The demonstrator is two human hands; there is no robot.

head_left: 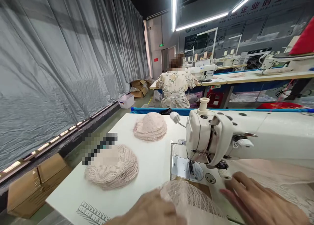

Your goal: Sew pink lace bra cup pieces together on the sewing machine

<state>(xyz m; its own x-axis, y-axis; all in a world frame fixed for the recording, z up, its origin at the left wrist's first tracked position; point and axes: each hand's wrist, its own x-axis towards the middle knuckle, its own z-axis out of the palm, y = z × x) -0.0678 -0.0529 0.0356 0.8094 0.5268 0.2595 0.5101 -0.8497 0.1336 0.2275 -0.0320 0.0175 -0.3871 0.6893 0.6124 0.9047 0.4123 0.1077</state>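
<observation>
Lace piece (188,199) lies at six o'clock on the sewing table (157,159), bunched just short of the needle plate (183,167). The left hand (149,212) rests on its near edge, knuckles up — whether the fingers pinch the lace I cannot tell. The right hand (257,202) lies flat and open at four o'clock, fingers spread on the fabric and pointing toward the presser foot (191,167). By my reading the lace is being lined up for stitching, not yet under the foot; the next move calls for sliding its edge squarely forward to twelve o'clock while keeping it flat. The sewing machine (220,140) head overhangs the plate and hides the needle. Two stacks of lace cups (111,169) (150,127) sit at ten and eleven o'clock, well apart from the hands, with a printed ruler (92,213) near the table edge — nothing blocks the feed path. Another person (175,87) works at a far bench.
</observation>
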